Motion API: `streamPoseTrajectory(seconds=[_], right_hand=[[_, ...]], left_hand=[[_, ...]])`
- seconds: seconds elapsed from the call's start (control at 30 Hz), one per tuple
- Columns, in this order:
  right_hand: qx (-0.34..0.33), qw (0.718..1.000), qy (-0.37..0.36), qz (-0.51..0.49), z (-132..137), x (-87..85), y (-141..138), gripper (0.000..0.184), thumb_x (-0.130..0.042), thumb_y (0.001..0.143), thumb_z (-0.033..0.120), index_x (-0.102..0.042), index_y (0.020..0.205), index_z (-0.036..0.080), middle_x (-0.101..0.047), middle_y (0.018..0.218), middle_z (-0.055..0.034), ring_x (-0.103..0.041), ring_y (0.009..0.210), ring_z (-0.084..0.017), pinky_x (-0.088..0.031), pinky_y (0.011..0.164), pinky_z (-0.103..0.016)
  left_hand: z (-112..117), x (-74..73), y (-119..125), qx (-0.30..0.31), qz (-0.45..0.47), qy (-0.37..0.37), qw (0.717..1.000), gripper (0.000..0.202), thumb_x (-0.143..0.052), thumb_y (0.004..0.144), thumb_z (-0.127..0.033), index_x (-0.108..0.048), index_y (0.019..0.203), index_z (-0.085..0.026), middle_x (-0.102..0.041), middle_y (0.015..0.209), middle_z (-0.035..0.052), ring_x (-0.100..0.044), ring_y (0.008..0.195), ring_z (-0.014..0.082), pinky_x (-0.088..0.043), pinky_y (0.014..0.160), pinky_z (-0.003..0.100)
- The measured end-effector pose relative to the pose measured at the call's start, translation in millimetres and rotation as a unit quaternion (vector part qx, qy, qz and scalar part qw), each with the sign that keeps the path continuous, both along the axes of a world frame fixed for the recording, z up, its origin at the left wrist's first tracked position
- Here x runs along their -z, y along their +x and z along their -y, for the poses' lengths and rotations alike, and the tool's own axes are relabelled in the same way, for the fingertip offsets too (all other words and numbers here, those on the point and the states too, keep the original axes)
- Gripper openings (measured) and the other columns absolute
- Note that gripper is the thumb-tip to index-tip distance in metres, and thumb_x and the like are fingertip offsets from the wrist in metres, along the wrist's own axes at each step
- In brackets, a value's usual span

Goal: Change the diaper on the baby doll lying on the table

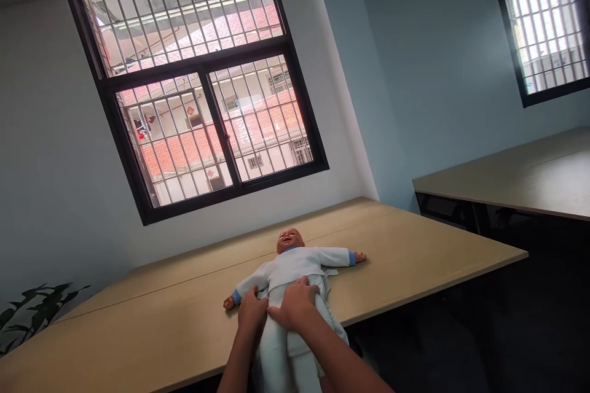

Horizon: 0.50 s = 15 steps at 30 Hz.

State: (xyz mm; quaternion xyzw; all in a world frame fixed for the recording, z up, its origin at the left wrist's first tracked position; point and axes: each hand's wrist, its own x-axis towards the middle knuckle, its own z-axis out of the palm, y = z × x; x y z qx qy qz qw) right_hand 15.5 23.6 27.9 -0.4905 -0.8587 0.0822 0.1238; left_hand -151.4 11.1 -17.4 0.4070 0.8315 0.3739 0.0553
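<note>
A baby doll lies on its back on the wooden table, arms spread, head pointing away from me. It wears a white top with blue cuffs and collar, and pale leg coverings. Around its hips is a white diaper with a ruffled edge and a side tab sticking out at the right. My left hand is closed on the diaper's left edge, by the doll's cuff. Across the front of the waist, my right hand has its fingers bent over the diaper. Their fingertips are partly hidden.
The wooden table runs to a wall with a barred window. A second table stands at the right, with a dark gap between. Plant leaves show at the left. The near table edge passes under the doll's legs.
</note>
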Motion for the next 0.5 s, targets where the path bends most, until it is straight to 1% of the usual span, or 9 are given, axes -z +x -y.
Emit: streamPoseTrajectory(seconds=[0.07,0.13,0.23,0.33,0.4,0.5], right_hand=[[-0.001,1.000,0.005,0.002,0,0.1,1,0.083,-0.048,0.080,0.072,-0.068,0.124,0.005,-0.063,0.125,-0.0294,-0.051,0.111,-0.043,-0.045,0.086,-0.067],[-0.002,1.000,0.010,0.006,0,-0.2,2,0.084,-0.045,0.082,0.072,-0.066,0.126,0.003,-0.062,0.124,-0.0296,-0.051,0.111,-0.043,-0.045,0.086,-0.066],[-0.006,1.000,0.009,0.007,-1,-0.8,4,0.085,-0.042,0.082,0.072,-0.066,0.127,0.003,-0.062,0.124,-0.0298,-0.051,0.112,-0.043,-0.046,0.087,-0.066],[-0.010,1.000,0.007,0.004,-2,-1.0,6,0.085,-0.041,0.082,0.074,-0.066,0.127,0.006,-0.062,0.124,-0.0294,-0.051,0.114,-0.043,-0.046,0.087,-0.065],[-0.013,1.000,0.007,-0.002,-2,-0.7,6,0.084,-0.040,0.082,0.074,-0.066,0.126,0.007,-0.062,0.124,-0.0294,-0.051,0.115,-0.043,-0.046,0.087,-0.064],[-0.013,1.000,0.010,-0.020,-3,0.5,7,0.084,-0.041,0.083,0.073,-0.067,0.125,0.005,-0.063,0.123,-0.0291,-0.051,0.114,-0.042,-0.046,0.088,-0.063]], left_hand=[[-5,4.2,-8,0.001,-0.006,0.001,1.000,0.051,-0.059,0.070,-0.016,-0.062,0.121,-0.009,-0.060,0.136,0.0206,-0.057,0.127,0.0333,-0.044,0.102,0.039],[-5,7.2,-15,0.012,-0.010,0.011,1.000,0.041,-0.059,0.070,-0.018,-0.067,0.110,-0.012,-0.065,0.128,0.0177,-0.060,0.120,0.0324,-0.044,0.100,0.039],[0,10.1,-23,0.035,-0.006,0.035,0.999,0.022,-0.060,0.069,-0.020,-0.069,0.088,-0.016,-0.073,0.097,0.0099,-0.067,0.098,0.0275,-0.047,0.088,0.035],[4,11.2,-24,0.056,0.014,0.069,0.996,0.008,-0.060,0.069,-0.024,-0.063,0.074,-0.018,-0.066,0.069,0.0014,-0.064,0.073,0.0211,-0.045,0.073,0.031],[6,10.8,-23,0.070,0.033,0.093,0.993,0.010,-0.061,0.068,-0.029,-0.058,0.066,-0.019,-0.060,0.060,-0.0016,-0.059,0.063,0.0179,-0.043,0.066,0.028],[8,8.7,-18,0.090,0.069,0.129,0.985,0.023,-0.065,0.067,-0.038,-0.054,0.060,-0.019,-0.054,0.054,-0.0034,-0.053,0.057,0.0151,-0.040,0.059,0.027]])
